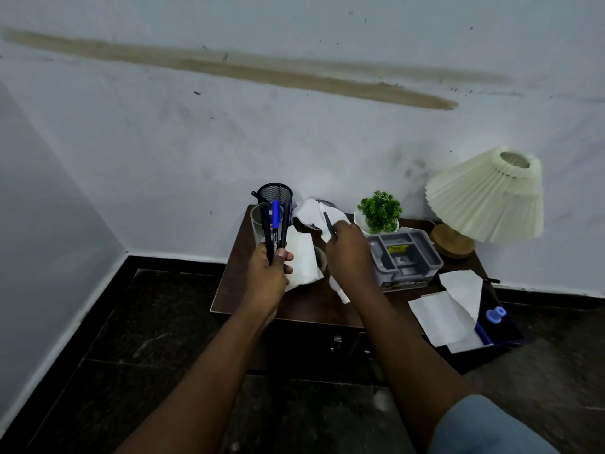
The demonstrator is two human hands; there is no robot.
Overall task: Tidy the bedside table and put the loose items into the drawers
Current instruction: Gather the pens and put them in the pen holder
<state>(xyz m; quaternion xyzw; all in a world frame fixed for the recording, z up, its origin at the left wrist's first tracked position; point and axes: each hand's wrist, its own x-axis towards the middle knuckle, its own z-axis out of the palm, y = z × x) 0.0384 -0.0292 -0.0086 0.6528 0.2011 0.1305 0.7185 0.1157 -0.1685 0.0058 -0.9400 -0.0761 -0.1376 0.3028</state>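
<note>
My left hand (269,271) holds a bunch of pens (274,229), black ones and a blue-capped one, upright over the left part of the dark wooden bedside table (229,290). My right hand (348,253) pinches a thin dark pen (328,221) above crumpled white paper (311,209). A clear glass (258,224) and a black mesh pen cup (274,192) stand behind the pens. A folded white tissue stack (302,258) lies under my left hand. The drawer handles (337,342) show below the table's front edge.
A grey compartment organiser box (404,257), a small green plant (381,211) and a pleated cream lamp (487,198) stand at the right. White papers (442,314), a blue cap (496,314) and a blue pen (483,332) lie in a dark tray (510,335) at the right corner.
</note>
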